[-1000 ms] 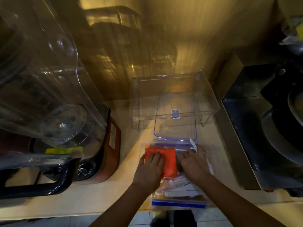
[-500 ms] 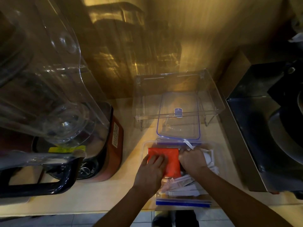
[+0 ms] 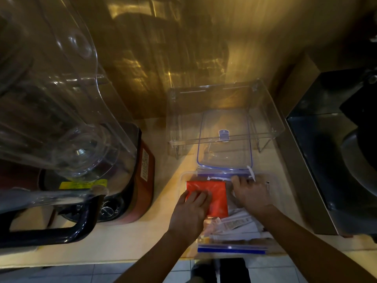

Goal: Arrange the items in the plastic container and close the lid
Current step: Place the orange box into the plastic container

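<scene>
A clear plastic container [image 3: 183, 178] sits near the counter's front edge, holding a red packet [image 3: 216, 193] and several white sachets [image 3: 238, 221]. A zip bag with a blue strip [image 3: 232, 249] lies at its near end. The container's clear lid with a blue rim [image 3: 224, 152] lies just behind it. My left hand [image 3: 189, 213] rests flat on the red packet's near left part. My right hand [image 3: 251, 193] presses on white sachets at the container's far right, fingers curled over them.
A large blender with a clear jug [image 3: 51, 119] and red base [image 3: 142, 170] stands at the left. A clear acrylic stand [image 3: 271, 111] sits behind the lid. A dark metal appliance [image 3: 336, 170] fills the right. The counter edge [image 3: 102, 260] runs close below.
My right hand has shifted toward the container's far right corner over the sachets. My left hand stays on the red packet. The view has moved slightly.
</scene>
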A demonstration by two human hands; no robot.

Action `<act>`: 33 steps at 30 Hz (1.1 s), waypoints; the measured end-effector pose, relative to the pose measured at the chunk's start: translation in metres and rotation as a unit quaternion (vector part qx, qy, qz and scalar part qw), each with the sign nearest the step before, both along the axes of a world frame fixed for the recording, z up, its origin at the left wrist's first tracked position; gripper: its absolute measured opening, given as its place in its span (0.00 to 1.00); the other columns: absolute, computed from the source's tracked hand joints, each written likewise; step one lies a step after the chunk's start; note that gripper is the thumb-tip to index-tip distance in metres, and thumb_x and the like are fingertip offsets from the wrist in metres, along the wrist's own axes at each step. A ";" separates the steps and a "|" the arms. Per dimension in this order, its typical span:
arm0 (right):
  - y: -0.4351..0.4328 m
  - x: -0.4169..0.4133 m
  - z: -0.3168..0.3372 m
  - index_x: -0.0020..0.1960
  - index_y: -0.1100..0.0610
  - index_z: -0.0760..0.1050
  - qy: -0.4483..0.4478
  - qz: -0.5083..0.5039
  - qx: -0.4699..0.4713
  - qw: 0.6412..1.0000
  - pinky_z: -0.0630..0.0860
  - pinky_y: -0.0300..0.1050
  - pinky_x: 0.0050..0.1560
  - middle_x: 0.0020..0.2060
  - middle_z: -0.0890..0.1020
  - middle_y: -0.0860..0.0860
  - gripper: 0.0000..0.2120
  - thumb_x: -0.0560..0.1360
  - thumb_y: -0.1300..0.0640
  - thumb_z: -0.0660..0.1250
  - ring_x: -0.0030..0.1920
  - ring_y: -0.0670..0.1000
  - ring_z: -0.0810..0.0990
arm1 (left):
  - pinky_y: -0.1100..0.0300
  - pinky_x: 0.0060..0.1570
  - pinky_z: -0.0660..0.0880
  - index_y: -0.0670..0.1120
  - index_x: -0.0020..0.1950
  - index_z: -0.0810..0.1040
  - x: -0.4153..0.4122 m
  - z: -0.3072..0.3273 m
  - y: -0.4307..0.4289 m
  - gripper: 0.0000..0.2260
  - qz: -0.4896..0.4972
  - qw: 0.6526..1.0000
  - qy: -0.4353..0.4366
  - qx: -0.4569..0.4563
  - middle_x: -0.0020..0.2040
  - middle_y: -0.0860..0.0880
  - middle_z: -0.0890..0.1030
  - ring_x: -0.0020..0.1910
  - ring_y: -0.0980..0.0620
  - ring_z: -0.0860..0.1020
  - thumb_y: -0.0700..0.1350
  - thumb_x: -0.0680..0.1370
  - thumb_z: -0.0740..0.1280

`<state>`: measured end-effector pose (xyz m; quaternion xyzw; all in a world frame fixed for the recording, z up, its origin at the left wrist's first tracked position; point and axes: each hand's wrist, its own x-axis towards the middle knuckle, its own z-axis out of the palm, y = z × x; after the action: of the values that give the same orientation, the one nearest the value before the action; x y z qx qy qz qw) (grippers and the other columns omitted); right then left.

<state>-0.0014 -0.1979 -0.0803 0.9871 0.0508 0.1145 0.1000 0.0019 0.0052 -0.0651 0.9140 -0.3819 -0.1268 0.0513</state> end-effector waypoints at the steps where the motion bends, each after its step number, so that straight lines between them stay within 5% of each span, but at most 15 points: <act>1: -0.002 -0.002 0.001 0.36 0.58 0.77 -0.001 -0.006 0.016 1.000 0.72 0.39 0.24 0.20 0.77 0.54 0.14 0.54 0.54 0.77 0.18 0.53 0.75 | 0.47 0.72 0.58 0.45 0.75 0.58 0.000 0.000 0.000 0.28 -0.002 1.000 -0.007 -0.005 0.72 0.45 0.68 0.72 0.45 0.65 0.49 0.77 0.62; 7: -0.009 -0.006 0.010 0.56 0.64 0.78 0.002 -0.067 0.018 0.998 0.77 0.42 0.29 0.23 0.80 0.56 0.36 0.54 0.45 0.78 0.21 0.54 0.78 | 0.46 0.69 0.62 0.45 0.74 0.62 -0.001 0.002 0.000 0.28 -0.003 1.000 -0.015 -0.015 0.70 0.45 0.72 0.69 0.44 0.69 0.50 0.76 0.64; 13: -0.012 -0.009 0.017 0.46 0.53 0.84 0.054 -0.083 -0.009 0.995 0.77 0.43 0.35 0.26 0.83 0.51 0.22 0.66 0.37 0.68 0.25 0.51 0.81 | 0.49 0.55 0.77 0.44 0.64 0.76 -0.002 0.004 0.000 0.27 -0.005 0.996 -0.057 -0.061 0.56 0.47 0.83 0.56 0.47 0.81 0.49 0.67 0.74; 17: -0.010 -0.012 0.032 0.40 0.56 0.82 0.007 -0.072 0.060 0.996 0.76 0.41 0.33 0.24 0.81 0.52 0.16 0.71 0.45 0.63 0.25 0.52 0.80 | 0.50 0.55 0.77 0.45 0.63 0.76 -0.001 0.006 -0.001 0.26 -0.003 0.997 -0.065 -0.052 0.56 0.47 0.82 0.55 0.47 0.81 0.52 0.68 0.72; 20: -0.004 -0.015 0.045 0.39 0.58 0.82 -0.008 -0.015 0.092 0.996 0.76 0.40 0.32 0.23 0.80 0.52 0.09 0.66 0.53 0.67 0.24 0.52 0.80 | 0.53 0.62 0.70 0.50 0.68 0.71 0.002 0.010 -0.004 0.21 0.056 0.993 0.029 -0.096 0.62 0.49 0.78 0.61 0.49 0.75 0.52 0.75 0.62; 22: -0.002 -0.020 0.047 0.41 0.58 0.84 0.035 0.048 0.088 0.994 0.79 0.41 0.36 0.25 0.82 0.51 0.13 0.58 0.55 0.76 0.26 0.51 0.81 | 0.57 0.54 0.75 0.55 0.63 0.73 0.003 0.017 -0.006 0.14 0.191 0.940 0.139 -0.246 0.57 0.51 0.79 0.54 0.52 0.77 0.45 0.78 0.61; 24: -0.001 -0.026 0.049 0.44 0.59 0.84 0.103 0.089 0.079 0.988 0.81 0.46 0.38 0.28 0.85 0.53 0.20 0.53 0.55 0.79 0.29 0.51 0.83 | 0.62 0.43 0.78 0.59 0.54 0.74 0.007 0.028 -0.010 0.10 0.308 0.830 0.253 -0.390 0.51 0.52 0.80 0.47 0.55 0.79 0.43 0.79 0.62; 26: 0.002 -0.029 0.050 0.54 0.62 0.81 0.168 0.098 0.021 0.981 0.80 0.47 0.45 0.37 0.87 0.55 0.24 0.60 0.54 0.76 0.37 0.53 0.85 | 0.64 0.36 0.78 0.56 0.49 0.76 0.012 0.039 -0.012 0.04 0.375 0.718 0.345 -0.473 0.45 0.50 0.81 0.41 0.55 0.81 0.47 0.79 0.63; 28: 0.006 -0.030 0.047 0.68 0.66 0.67 0.246 0.099 -0.018 0.964 0.72 0.51 0.60 0.53 0.83 0.59 0.27 0.72 0.57 0.65 0.54 0.58 0.81 | 0.61 0.33 0.79 0.51 0.48 0.77 0.016 0.047 -0.012 0.12 0.387 0.677 0.437 -0.448 0.42 0.48 0.82 0.37 0.52 0.82 0.58 0.74 0.64; 31: 0.014 -0.027 0.041 0.67 0.64 0.67 0.306 0.107 -0.002 0.946 0.63 0.54 0.65 0.61 0.77 0.61 0.21 0.74 0.61 0.59 0.62 0.60 0.74 | 0.62 0.34 0.79 0.49 0.50 0.78 0.021 0.051 -0.012 0.25 0.302 0.729 0.543 -0.288 0.42 0.49 0.83 0.38 0.52 0.82 0.67 0.65 0.67; 33: 0.021 -0.024 0.042 0.62 0.61 0.71 0.314 0.111 0.025 0.942 0.62 0.52 0.64 0.60 0.78 0.60 0.16 0.75 0.62 0.57 0.61 0.59 0.74 | 0.69 0.34 0.75 0.47 0.49 0.78 0.017 0.051 -0.014 0.18 0.196 0.784 0.546 -0.220 0.41 0.50 0.81 0.37 0.59 0.80 0.58 0.69 0.72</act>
<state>-0.0254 -0.1769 -0.0381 0.9631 0.1858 -0.1901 0.0412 0.0186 -0.0090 -0.0143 0.7108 -0.1204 -0.5048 0.4747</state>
